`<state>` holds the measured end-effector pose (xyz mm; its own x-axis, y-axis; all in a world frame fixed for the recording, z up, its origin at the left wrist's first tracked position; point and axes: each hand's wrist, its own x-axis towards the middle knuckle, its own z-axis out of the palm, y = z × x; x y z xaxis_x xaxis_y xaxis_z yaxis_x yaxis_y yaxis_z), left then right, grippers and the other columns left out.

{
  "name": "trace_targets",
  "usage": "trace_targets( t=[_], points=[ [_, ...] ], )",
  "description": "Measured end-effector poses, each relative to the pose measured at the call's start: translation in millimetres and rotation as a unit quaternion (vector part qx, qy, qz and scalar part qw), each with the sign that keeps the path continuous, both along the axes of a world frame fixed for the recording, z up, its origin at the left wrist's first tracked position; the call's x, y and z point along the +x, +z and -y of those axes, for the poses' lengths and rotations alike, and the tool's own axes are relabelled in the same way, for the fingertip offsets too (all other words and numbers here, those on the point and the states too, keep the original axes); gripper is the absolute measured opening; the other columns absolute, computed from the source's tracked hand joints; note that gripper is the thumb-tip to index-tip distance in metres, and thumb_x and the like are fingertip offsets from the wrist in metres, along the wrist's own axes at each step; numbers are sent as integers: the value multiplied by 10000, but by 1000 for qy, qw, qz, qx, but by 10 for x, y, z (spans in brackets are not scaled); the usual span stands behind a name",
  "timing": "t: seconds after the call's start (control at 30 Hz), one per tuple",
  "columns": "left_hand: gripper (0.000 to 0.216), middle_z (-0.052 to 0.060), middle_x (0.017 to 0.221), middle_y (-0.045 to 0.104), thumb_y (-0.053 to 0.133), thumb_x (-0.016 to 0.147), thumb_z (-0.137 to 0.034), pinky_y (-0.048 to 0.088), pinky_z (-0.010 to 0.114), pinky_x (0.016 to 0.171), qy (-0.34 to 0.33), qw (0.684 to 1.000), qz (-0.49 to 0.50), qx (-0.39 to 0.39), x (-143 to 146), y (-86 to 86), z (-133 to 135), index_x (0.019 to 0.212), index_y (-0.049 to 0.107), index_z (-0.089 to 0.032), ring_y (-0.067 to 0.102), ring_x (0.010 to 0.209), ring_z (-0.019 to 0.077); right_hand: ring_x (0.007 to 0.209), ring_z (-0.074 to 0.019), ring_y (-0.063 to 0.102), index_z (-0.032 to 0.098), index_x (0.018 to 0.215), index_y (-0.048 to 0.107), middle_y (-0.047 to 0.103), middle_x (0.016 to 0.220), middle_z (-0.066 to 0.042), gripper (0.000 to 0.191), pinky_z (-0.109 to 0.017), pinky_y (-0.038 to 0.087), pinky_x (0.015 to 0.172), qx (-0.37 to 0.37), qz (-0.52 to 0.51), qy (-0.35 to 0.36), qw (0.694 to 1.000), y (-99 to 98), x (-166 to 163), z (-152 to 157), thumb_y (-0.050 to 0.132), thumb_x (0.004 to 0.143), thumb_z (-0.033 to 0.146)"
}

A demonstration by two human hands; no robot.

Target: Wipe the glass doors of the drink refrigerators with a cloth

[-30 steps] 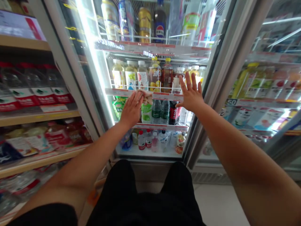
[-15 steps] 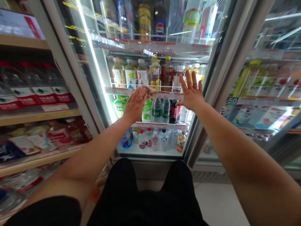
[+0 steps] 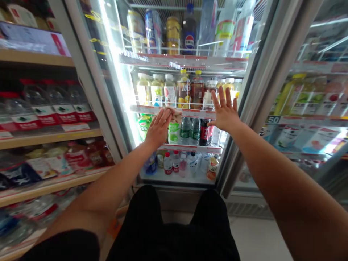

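Observation:
My left hand (image 3: 158, 127) lies flat against the glass door (image 3: 123, 90) of a lit drinks cooler, fingers together, pressing a pale cloth (image 3: 175, 116) to the glass at the height of the middle shelf rail. My right hand (image 3: 225, 113) rests flat on the same glass further right, near the door's right frame (image 3: 254, 90), fingers spread and holding nothing. Behind the glass stand rows of bottles (image 3: 185, 88) and, on the upper shelf, cans (image 3: 172, 34).
Wooden shelves (image 3: 51, 137) with packed water bottles and snacks run along the left. A second glass-fronted cooler (image 3: 312, 105) stands on the right. My black-clothed legs (image 3: 174, 224) fill the bottom centre, above a light tiled floor (image 3: 258, 235).
My left hand slid the cloth a little up and right on the glass, then back down. My right hand stayed spread in place. The view shifted slightly.

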<state>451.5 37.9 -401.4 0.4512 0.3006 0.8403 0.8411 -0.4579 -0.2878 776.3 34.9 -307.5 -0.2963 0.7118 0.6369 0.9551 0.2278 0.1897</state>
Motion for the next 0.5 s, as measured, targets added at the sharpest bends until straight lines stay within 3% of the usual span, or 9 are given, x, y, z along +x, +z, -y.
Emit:
trace_targets(
  t=[0.17, 0.4, 0.5],
  points=[
    [706, 92, 1606, 392, 365, 906, -33, 285, 504, 1262, -21, 995, -100, -15, 18, -307, 64, 1589, 259, -180, 163, 1556, 247, 1513, -435, -233, 240, 1563, -281, -310, 1658, -57, 1347, -710, 0, 1198, -7, -9, 14, 1000, 1, -22, 21, 750, 764, 577],
    [719, 104, 1622, 358, 416, 910, -66, 257, 525, 1270, 6, 998, -64, -1, -38, -238, 48, 1596, 228, -169, 109, 1566, 235, 1516, -412, -240, 237, 1583, -236, -291, 1665, -68, 1334, -676, -27, 1207, -5, -23, 24, 999, -20, -31, 51, 771, 743, 484],
    [697, 110, 1607, 385, 402, 920, -56, 261, 508, 1271, -3, 997, -74, -3, -1, -344, 78, 1590, 248, -164, 113, 1565, 235, 1522, -398, -232, 253, 1577, -250, -293, 1666, -53, 1324, -672, -26, 1209, -1, -29, 20, 999, -29, -37, 66, 758, 748, 479]
  ],
)
